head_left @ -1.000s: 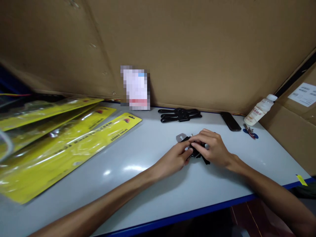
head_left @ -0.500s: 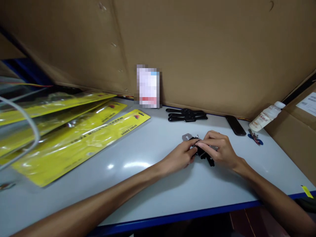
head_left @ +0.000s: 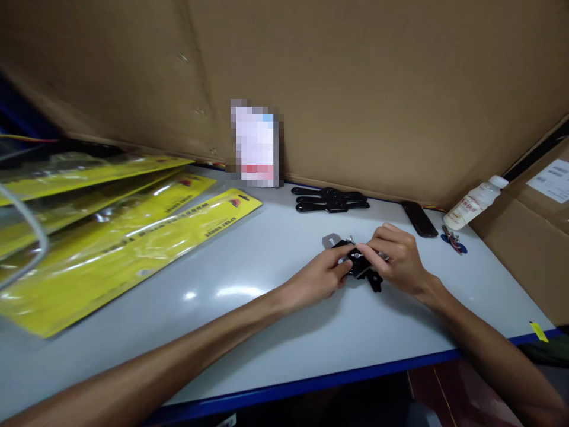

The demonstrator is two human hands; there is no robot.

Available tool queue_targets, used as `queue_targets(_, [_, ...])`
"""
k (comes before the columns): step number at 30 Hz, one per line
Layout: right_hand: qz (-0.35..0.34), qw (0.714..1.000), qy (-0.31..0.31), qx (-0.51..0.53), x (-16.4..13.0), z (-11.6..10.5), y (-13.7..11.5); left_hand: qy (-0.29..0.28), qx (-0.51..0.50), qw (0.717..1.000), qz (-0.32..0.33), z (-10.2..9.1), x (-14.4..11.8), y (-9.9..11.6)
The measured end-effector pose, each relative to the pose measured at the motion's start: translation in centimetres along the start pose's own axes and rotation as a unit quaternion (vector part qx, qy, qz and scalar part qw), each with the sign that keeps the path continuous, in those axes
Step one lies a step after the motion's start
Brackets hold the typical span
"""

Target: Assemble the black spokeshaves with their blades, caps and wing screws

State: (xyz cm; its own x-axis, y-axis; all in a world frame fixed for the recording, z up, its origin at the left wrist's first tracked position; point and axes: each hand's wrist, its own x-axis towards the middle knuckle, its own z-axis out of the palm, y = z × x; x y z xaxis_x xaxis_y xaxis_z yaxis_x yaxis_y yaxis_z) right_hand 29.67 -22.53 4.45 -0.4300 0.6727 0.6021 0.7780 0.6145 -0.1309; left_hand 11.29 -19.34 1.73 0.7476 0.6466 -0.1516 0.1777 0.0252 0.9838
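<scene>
My left hand [head_left: 326, 270] is closed on a black bracket [head_left: 361, 268] with a grey metal plate [head_left: 331, 241] jutting out at its far left end. Thumb and forefinger pinch the bracket's left side. A small silver bolt [head_left: 357, 255] shows on its top. My right hand [head_left: 395, 258] is at the bracket's right side, its fingers curled and its thumb tip close to the bolt. A bit of shiny metal peeks out under those fingers; what they grip is mostly hidden.
Behind the hands lie several stacked black parts with long arms [head_left: 331, 200]. To the right are a phone [head_left: 419, 219], a small bundle of wires [head_left: 453, 239] and a white bottle [head_left: 475, 203]. Yellow packages [head_left: 133, 255] cover the table's left. A cardboard wall [head_left: 355, 95] stands behind.
My right thumb and fingers have drawn slightly apart from the left fingertips, uncovering the bolt on top of the bracket. The whole view has shifted a little.
</scene>
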Motion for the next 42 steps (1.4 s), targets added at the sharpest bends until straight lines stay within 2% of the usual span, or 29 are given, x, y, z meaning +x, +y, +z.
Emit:
queue_targets(5, [0.003,0.997,-0.010,0.073,0.0,0.2,0.0,0.000,0.004,1.000,-0.004,0.0,-0.1,0.2])
queue_targets(11, [0.010,0.999,-0.018,0.038,0.0,-0.1,0.3,-0.001,0.005,1.000,-0.007,0.0,-0.1,0.4])
queue_targets(19, [0.054,0.982,-0.062,0.168,0.4,-0.7,-0.3,-0.010,0.012,1.000,0.001,-0.2,-0.3,0.4])
queue_targets(22, [0.027,0.989,-0.064,0.132,0.4,-1.0,0.1,-0.010,0.010,1.000,0.003,-0.2,-0.2,0.3])
queue_targets(27, [-0.019,0.996,-0.083,0.005,0.0,-0.4,0.1,-0.010,0.024,1.000,0.017,-0.1,0.0,-0.2])
queue_targets(30, [0.009,0.997,-0.082,-0.005,0.0,0.2,-0.4,-0.014,0.045,0.998,0.028,0.0,-0.1,-0.2])
queue_targets(33, [0.078,0.990,-0.078,0.092,0.3,-0.2,-0.5,-0.018,0.035,0.999,0.017,-0.1,-0.3,-0.2])
queue_targets(35, [0.096,0.984,-0.073,0.128,0.5,-0.9,-0.1,-0.024,0.018,1.000,0.006,-0.2,-0.3,-0.2])
queue_targets(39, [0.039,0.985,-0.106,0.132,0.6,-2.0,1.0,-0.033,-0.002,0.999,0.007,-0.3,-0.2,-0.2])
queue_targets(42, [0.015,0.987,-0.119,0.105,0.4,-1.5,1.1,-0.036,0.003,0.999,0.010,-0.2,-0.3,-0.1])
